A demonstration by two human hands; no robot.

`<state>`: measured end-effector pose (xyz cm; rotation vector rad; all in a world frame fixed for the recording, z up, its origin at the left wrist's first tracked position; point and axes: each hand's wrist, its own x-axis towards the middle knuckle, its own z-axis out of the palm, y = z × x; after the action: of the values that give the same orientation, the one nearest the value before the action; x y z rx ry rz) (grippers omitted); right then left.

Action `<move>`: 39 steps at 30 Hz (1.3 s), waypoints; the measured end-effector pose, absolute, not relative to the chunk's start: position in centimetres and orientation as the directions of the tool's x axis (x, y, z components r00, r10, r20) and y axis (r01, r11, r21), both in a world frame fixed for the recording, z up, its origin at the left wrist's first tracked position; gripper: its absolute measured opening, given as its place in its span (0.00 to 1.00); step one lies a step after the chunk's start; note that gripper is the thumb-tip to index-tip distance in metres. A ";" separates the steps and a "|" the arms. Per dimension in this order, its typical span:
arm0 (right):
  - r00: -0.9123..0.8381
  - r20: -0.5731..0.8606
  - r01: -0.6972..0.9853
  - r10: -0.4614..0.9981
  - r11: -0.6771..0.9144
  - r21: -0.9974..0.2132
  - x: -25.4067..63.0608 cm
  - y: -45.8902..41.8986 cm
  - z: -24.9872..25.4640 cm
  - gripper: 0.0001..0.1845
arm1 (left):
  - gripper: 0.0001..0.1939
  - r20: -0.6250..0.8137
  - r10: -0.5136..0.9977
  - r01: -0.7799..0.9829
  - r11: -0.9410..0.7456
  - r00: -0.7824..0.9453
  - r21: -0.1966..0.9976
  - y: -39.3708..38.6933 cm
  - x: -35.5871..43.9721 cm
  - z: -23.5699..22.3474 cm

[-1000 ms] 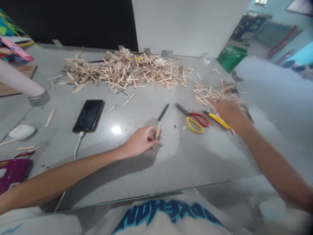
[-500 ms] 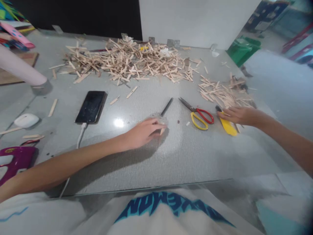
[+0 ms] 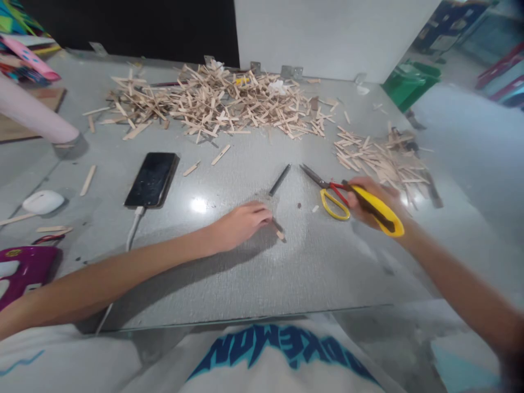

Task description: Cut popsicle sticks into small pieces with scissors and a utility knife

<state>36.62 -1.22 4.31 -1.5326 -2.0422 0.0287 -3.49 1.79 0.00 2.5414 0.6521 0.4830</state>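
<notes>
My left hand rests on the grey table with its fingers pressed down on a short wooden stick whose end pokes out to the right. My right hand is closed round a yellow utility knife, lifted just above the table beside the red and yellow scissors. A black pen lies just beyond my left hand.
A big heap of wooden sticks covers the far middle, with a smaller heap at the right. A phone on a cable lies left of centre. A white mouse, a purple object and a green bin are around.
My right hand drew back from the small stick heap, picked the yellow knife up off the table and brought it toward the middle. My left hand kept pressing its stick.
</notes>
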 end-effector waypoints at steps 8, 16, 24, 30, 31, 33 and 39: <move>-0.283 0.110 0.350 0.953 0.210 -0.913 28.1 -1.8 3.8 0.15 | 0.28 0.273 0.687 0.533 -0.707 0.673 0.465 -0.5 -2.4 0.1; -0.405 0.023 0.430 0.914 0.212 -0.878 26.1 -1.7 4.4 0.17 | 0.33 0.267 0.717 0.586 -0.687 0.644 0.430 -1.1 -1.0 -0.5; -0.510 0.130 0.457 0.851 0.396 -0.796 25.2 -1.4 3.9 0.09 | 0.15 0.253 0.608 0.454 -0.758 0.753 0.469 0.4 -1.7 0.0; -0.473 0.262 0.459 0.841 0.489 -0.742 24.9 -1.4 3.3 0.10 | 0.15 0.211 0.617 0.465 -0.738 0.758 0.488 1.1 -2.0 0.2; -0.476 0.249 0.458 0.843 0.480 -0.748 24.8 -1.4 3.3 0.11 | 0.15 0.213 0.623 0.466 -0.733 0.753 0.496 1.1 -1.9 0.1; -0.494 0.204 0.443 0.845 0.447 -0.777 24.7 -1.4 3.3 0.13 | 0.19 0.215 0.638 0.473 -0.720 0.740 0.508 1.1 -1.7 0.0; -0.505 0.091 0.433 0.858 0.343 -0.834 24.3 -1.3 2.9 0.17 | 0.25 0.170 0.664 0.493 -0.680 0.728 0.543 1.4 -1.5 0.1</move>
<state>24.29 -1.31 2.92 -1.1245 -2.0837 1.0583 -1.51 1.38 0.14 2.4629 0.8817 0.4920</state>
